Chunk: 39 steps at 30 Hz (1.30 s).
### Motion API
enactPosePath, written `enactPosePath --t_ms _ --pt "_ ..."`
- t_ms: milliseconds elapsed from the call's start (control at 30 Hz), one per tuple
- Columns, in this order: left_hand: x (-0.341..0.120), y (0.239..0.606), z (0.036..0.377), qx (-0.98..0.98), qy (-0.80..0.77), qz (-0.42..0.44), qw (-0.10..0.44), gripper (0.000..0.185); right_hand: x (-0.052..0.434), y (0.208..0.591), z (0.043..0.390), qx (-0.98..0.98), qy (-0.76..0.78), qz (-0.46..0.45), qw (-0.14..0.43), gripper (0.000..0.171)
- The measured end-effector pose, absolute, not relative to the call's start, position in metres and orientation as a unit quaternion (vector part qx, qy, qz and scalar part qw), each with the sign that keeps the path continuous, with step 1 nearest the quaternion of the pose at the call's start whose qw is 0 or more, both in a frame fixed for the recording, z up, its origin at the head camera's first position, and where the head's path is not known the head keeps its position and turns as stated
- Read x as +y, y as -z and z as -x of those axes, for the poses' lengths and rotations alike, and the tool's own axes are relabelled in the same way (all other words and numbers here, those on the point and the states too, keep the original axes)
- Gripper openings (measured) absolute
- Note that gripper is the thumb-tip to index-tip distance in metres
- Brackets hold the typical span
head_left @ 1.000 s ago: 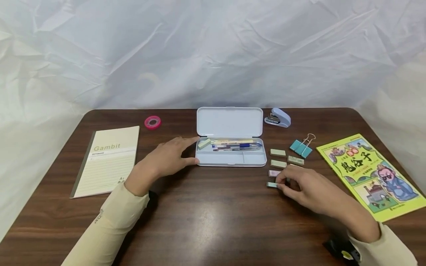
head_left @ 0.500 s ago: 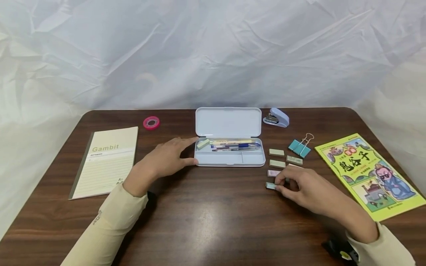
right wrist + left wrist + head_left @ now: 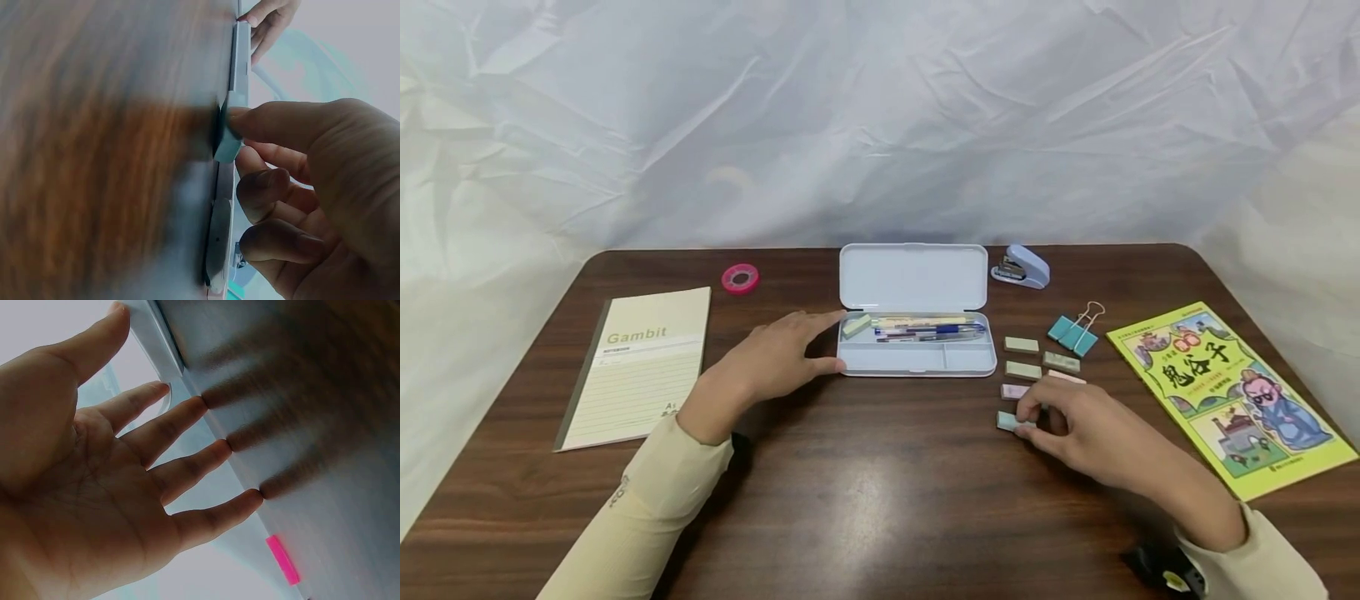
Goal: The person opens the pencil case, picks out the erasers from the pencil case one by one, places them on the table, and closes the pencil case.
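Note:
My right hand (image 3: 1086, 429) pinches a small light-blue eraser (image 3: 1006, 421) between thumb and fingertips, at the near end of a group of erasers. In the right wrist view the light-blue eraser (image 3: 229, 142) stands slightly tilted, close over the table. My left hand (image 3: 778, 354) reaches to the left side of an open white pencil case (image 3: 891, 358), its thumb and index fingertip right at the edge. Seen in the left wrist view, the left hand (image 3: 119, 481) has its fingers spread and extended. Several pens (image 3: 925, 329) and a pale green eraser (image 3: 856, 326) lie in the case's back compartment.
Right of the case lie pale green erasers (image 3: 1022, 370) and a lilac eraser (image 3: 1013, 392). Beyond are a teal binder clip (image 3: 1073, 335), a stapler (image 3: 1024, 267) and a yellow-green comic book (image 3: 1232, 400). A notebook (image 3: 632, 367) and pink tape roll (image 3: 741, 279) lie left.
My right fingers have shifted slightly left on the light-blue eraser, which is turned a little so more of its top shows. The left hand stays at the pencil case.

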<state>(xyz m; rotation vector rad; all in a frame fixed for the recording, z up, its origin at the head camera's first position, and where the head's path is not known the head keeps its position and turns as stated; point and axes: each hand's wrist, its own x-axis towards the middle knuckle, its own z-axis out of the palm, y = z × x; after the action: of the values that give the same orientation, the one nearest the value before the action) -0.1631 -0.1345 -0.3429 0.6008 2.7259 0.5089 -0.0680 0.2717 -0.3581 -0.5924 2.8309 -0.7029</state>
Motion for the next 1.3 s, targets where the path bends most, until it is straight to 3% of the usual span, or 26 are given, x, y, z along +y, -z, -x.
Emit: enactPosePath --t_ms 233,633,1067,1300 --pt "-0.149 0.389 0.188 0.951 -0.178 -0.215 0.131 0.087 0.27 0.36 0.067 0.947 0.236 0.201 0.086 0.017" --pt "-0.134 0.342 0.163 0.949 -0.177 -0.205 0.159 0.08 0.272 0.359 0.07 0.949 0.236 0.193 0.083 0.018" --pt "-0.136 0.341 0.163 0.95 -0.177 -0.203 0.157 0.08 0.249 0.344 0.079 0.933 0.317 0.148 0.079 0.004" --pt "-0.139 0.349 0.168 0.951 -0.176 -0.202 0.156 0.084 0.219 0.341 0.09 0.92 0.361 0.128 0.08 0.02"
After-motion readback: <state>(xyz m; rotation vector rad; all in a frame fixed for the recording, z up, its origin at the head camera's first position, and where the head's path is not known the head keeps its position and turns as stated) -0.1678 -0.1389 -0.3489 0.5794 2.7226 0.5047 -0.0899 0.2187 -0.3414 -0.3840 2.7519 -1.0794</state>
